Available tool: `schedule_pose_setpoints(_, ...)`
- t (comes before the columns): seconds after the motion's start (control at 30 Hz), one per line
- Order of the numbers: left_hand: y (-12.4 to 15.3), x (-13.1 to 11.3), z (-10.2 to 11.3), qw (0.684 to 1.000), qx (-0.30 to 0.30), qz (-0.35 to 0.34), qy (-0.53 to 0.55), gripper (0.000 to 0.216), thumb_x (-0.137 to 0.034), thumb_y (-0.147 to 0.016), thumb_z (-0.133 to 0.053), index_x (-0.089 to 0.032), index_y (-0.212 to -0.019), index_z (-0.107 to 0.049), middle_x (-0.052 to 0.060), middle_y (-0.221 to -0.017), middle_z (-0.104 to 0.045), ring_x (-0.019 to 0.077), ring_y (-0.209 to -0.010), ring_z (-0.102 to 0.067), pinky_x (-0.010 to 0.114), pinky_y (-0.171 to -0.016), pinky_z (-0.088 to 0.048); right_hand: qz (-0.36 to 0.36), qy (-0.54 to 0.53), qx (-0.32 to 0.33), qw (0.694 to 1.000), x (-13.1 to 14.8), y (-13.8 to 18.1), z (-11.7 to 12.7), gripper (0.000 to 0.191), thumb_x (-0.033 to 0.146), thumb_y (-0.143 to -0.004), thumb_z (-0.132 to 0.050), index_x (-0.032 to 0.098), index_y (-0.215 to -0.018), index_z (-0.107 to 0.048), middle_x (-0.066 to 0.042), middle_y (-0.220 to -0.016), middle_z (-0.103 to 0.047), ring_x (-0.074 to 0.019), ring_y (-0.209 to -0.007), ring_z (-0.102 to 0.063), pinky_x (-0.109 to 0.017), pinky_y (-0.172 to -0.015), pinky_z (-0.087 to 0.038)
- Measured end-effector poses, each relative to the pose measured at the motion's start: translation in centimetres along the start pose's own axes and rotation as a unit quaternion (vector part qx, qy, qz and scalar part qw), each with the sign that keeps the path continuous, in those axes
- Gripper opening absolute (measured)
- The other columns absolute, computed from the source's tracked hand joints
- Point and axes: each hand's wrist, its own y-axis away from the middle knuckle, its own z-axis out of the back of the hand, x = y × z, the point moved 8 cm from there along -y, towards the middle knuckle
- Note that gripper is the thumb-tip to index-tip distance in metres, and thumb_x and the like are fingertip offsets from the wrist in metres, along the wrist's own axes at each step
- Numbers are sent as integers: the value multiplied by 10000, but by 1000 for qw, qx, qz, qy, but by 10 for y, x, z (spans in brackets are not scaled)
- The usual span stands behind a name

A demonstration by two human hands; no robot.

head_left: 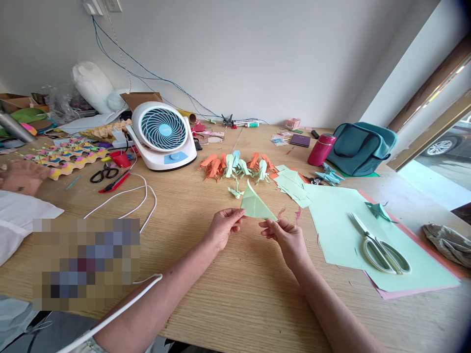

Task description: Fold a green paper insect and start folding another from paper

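Observation:
A pale green sheet of paper [256,206], folded into a triangle, is held up above the table in front of me. My left hand [224,226] pinches its left corner between thumb and fingers. At the right corner, my right hand [285,238] grips the paper the same way. Just behind it a small light green folded paper figure [235,192] lies on the wood. Farther back stand several orange folded figures [212,166] and green ones [262,170] in a row.
White-handled scissors [384,252] lie on large green sheets [340,235] at right, near cut paper pieces [292,186]. A fan [164,135], black scissors [104,173], a red cutter [115,182] and a white cable [146,189] are left. Another person's hand [24,176] rests far left.

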Motion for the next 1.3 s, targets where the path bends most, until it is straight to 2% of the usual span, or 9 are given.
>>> schedule_pose_setpoints(0.23, 2, 3, -6, 999, 35, -1, -24, 456, -467, -478, -921, -127, -690, -703, 67, -758, -714, 79, -613, -513, 175, -494, -397, -10, -74, -20, 997, -6, 0, 5, 320, 472, -669, -835, 178, -728, -724, -83, -808, -764, -137, -588, -612, -284, -590, -508)
schedule_pose_setpoints(0.43, 1, 6, -9, 998, 57, 2, -39, 468, -487, -499, -911, -131, -709, -692, 86, -808, -727, 92, -628, -534, 181, -500, -429, -15, -74, -49, 996, -2, 1, 9, 356, 493, -629, -848, 180, -689, -690, -72, -724, -743, -145, -559, -609, -291, -567, -504)
schedule_pose_setpoints(0.63, 3, 6, -15, 994, 94, 1, -60, 431, -481, -540, -896, -137, -724, -712, 80, -859, -738, 94, -648, -533, 188, -509, -435, -22, -92, -47, 994, -3, 2, 7, 336, 468, -632, -854, 180, -683, -689, -53, -691, -733, -135, -547, -608, -283, -571, -499)
schedule_pose_setpoints(0.9, 5, 6, -14, 994, 83, 3, -72, 429, -486, -529, -898, -134, -694, -718, 89, -843, -743, 98, -653, -523, 192, -515, -433, -23, -106, -34, 994, -6, 2, 6, 334, 464, -649, -859, 171, -723, -718, -60, -731, -745, -132, -574, -615, -266, -573, -489)
schedule_pose_setpoints(1.1, 6, 9, -15, 993, 89, 16, -82, 443, -469, -526, -899, -128, -771, -757, 115, -870, -751, 109, -668, -530, 191, -508, -411, -9, -84, -22, 996, -6, 2, 4, 336, 473, -668, -853, 167, -704, -718, -60, -731, -746, -129, -581, -619, -260, -583, -478)
schedule_pose_setpoints(1.3, 6, 13, -15, 993, 74, 16, -90, 476, -469, -491, -908, -112, -758, -742, 110, -798, -741, 113, -646, -531, 194, -488, -369, -6, -60, -15, 998, -9, 2, -1, 351, 487, -673, -845, 161, -680, -715, -77, -731, -749, -149, -572, -625, -281, -567, -477)
